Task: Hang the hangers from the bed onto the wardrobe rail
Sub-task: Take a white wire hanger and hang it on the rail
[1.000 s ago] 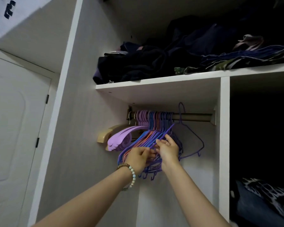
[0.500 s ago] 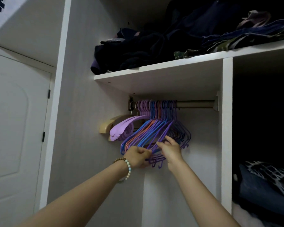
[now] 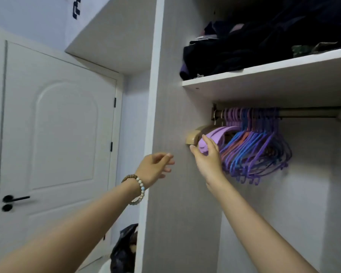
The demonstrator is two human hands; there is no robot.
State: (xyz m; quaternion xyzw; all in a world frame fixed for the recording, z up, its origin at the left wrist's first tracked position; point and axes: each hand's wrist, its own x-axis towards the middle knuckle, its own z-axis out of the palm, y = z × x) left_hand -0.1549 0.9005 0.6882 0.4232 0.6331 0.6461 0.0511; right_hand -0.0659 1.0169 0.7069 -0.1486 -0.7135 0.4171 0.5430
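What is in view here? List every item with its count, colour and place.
wardrobe rail: one, brass-coloured, under the shelf
thin hangers: a bunch too tight to count, blue, purple and coral, on the rail's left part
wide hangers: several, lilac, left of the thin ones
beige hanger: one, leftmost, nearest the side panel
shelf: one, white, above the rail
clothes: a pile, mostly dark, on the shelf
door: one, white, shut, left of the wardrobe
door handle: one, black, low on the door's left edge
bag: one, dark, low beside the side panel
bracelet: one, brown and pale beads, left wrist
left hand: empty, fingers loosely curled
right hand: open, at the lilac hangers' end
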